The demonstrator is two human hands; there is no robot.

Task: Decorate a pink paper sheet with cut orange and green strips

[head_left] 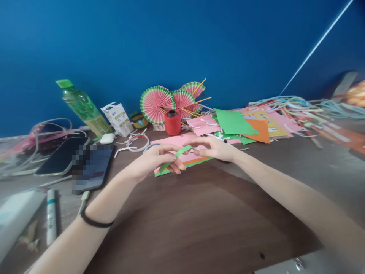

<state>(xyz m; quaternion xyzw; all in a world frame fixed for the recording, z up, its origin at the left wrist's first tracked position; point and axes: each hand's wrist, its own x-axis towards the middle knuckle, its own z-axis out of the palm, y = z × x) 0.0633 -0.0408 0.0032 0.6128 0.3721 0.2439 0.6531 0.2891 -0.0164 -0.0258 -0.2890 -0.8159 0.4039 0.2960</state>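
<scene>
A narrow green paper strip [182, 151] arches between my two hands above the table. My left hand [158, 160] pinches it between thumb and fingers, and its lower end hangs past them. At the strip's other end, the fingertips of my right hand [212, 149] are closed on it. Beneath the hands lies a stack of pink paper [194, 140] with orange and green sheets showing along its edge. Just behind stands a red spool of thread [172, 123]. Pleated pink and green paper fans [157, 104] on sticks lean against the blue wall.
To the left are a green bottle [85, 108], a white carton [118, 118], a white earbud case [107, 138], two phones [95, 167] and a marker [51, 217]. Green card [235, 121], orange card [261, 129] and tangled strips [296, 102] lie at the back right.
</scene>
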